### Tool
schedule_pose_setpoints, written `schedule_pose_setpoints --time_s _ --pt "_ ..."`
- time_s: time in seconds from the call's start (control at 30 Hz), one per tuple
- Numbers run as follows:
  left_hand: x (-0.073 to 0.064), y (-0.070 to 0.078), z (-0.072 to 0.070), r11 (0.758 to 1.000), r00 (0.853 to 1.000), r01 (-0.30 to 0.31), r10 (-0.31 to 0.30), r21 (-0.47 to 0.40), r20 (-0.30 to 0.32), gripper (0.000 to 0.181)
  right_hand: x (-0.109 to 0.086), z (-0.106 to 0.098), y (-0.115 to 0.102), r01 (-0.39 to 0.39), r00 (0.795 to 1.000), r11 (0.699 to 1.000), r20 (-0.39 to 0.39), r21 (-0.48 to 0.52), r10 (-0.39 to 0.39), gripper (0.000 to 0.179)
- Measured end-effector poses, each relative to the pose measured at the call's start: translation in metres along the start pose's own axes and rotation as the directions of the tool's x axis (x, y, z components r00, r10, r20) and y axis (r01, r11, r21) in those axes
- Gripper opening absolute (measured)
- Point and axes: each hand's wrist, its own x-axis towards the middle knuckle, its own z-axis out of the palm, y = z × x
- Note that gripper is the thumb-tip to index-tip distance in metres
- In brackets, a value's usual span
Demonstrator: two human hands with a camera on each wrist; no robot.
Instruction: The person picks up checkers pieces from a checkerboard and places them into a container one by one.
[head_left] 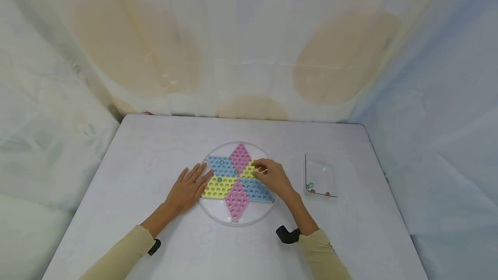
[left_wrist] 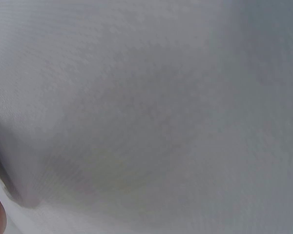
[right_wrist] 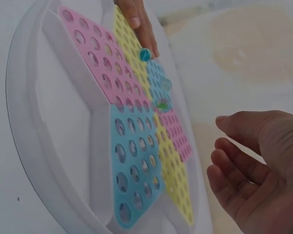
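Note:
A round Chinese checkers board [head_left: 212, 216] with pink, yellow and blue holed sections lies on the table. A blue marble [right_wrist: 145, 54], a clear marble [right_wrist: 166, 85] and a green marble [right_wrist: 162, 105] sit on it. My left hand [head_left: 188, 190] rests with spread fingers at the board's left edge. Over the right yellow section is my right hand [head_left: 274, 179], its fingers bent and the thumb apart from them. The right wrist view shows nothing between that hand's thumb [right_wrist: 239, 124] and fingers. Pale blur fills most of the left wrist view.
To the right stands a clear square box [head_left: 330, 172]. Inside it are a greenish marble [head_left: 309, 186] and reddish marbles [head_left: 327, 193] near the front side. The white table [head_left: 155, 141] is enclosed by hanging cloth [head_left: 249, 55] at the back and sides.

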Motion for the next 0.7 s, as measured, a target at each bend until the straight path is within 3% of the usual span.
schedule_pose_setpoints --time_s 0.4,0.7 --pt "0.0 0.002 -0.001 1.0 0.999 -0.016 0.016 0.002 -0.03 0.054 0.015 0.033 -0.002 -0.081 0.996 0.997 0.032 -0.017 0.082 0.029" --pt "-0.001 0.002 0.0 1.0 0.999 -0.024 0.024 0.002 -0.046 0.054 0.024 0.051 0.003 -0.084 0.994 0.993 0.063 -0.079 0.089 0.026"
